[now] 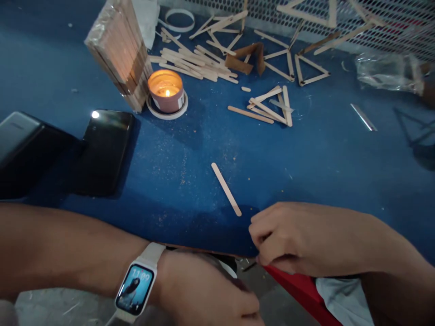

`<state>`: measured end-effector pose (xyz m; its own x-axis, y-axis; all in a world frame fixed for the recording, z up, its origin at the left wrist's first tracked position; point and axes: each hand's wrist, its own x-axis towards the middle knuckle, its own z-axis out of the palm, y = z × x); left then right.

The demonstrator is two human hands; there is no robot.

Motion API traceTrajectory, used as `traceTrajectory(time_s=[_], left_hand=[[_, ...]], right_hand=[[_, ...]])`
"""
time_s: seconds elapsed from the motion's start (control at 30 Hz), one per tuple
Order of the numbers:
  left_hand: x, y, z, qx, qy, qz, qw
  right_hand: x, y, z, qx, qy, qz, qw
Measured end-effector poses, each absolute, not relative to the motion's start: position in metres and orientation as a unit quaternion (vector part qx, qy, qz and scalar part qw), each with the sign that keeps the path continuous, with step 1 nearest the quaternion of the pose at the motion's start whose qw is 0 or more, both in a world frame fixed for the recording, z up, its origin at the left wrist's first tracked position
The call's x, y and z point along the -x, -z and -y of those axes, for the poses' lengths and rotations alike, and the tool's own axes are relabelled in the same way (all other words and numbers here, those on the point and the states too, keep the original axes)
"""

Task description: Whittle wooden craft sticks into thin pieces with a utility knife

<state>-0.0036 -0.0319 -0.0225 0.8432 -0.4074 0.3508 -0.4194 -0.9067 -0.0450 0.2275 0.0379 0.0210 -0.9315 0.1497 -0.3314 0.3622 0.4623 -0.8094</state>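
My right hand (292,237) is curled at the near edge of the blue table (306,154), its fingertips pinched on something small and dark that I cannot make out. My left hand (207,290), with a white smartwatch (136,287) on the wrist, hangs below the table edge, fingers closed; whatever it may hold is hidden. A single wooden craft stick (226,189) lies on the table just beyond my right hand, not touched by either hand.
A lit candle in a pink cup (166,90) stands beside a wrapped bundle of sticks (118,50). Loose sticks (193,61) and glued stick triangles (272,106) lie further back. Two dark phones (102,151) rest at left. A red object (299,290) sits below the edge.
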Motion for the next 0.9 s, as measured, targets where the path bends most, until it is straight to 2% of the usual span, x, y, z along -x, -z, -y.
traceTrajectory(time_s=[0.1, 0.27, 0.47, 0.57, 0.7, 0.77, 0.9], left_hand=[[0.003, 0.022, 0.028, -0.966, -0.176, 0.186, 0.028], [0.004, 0.017, 0.025, -0.976, -0.128, 0.178, 0.006], [0.005, 0.011, 0.020, -0.975, -0.132, 0.175, -0.020], [0.004, 0.005, 0.020, -0.983, -0.155, 0.099, -0.004], [0.000, 0.000, 0.015, -0.983, -0.182, -0.030, -0.015], [-0.002, 0.003, 0.012, -0.981, -0.160, -0.100, -0.040], [-0.005, 0.020, 0.011, -0.970, -0.107, -0.213, -0.051]], right_hand=[[-0.229, -0.021, -0.037, -0.168, 0.484, -0.852, 0.103], [-0.239, -0.028, -0.057, -0.238, 0.457, -0.857, 0.002], [-0.235, -0.024, -0.057, -0.210, 0.392, -0.894, -0.050], [-0.231, -0.021, -0.055, -0.218, 0.307, -0.920, -0.106], [-0.229, -0.016, -0.057, -0.299, 0.112, -0.929, -0.186], [-0.227, -0.011, -0.056, -0.319, 0.055, -0.929, -0.179], [-0.226, -0.002, -0.052, -0.322, 0.054, -0.935, -0.137]])
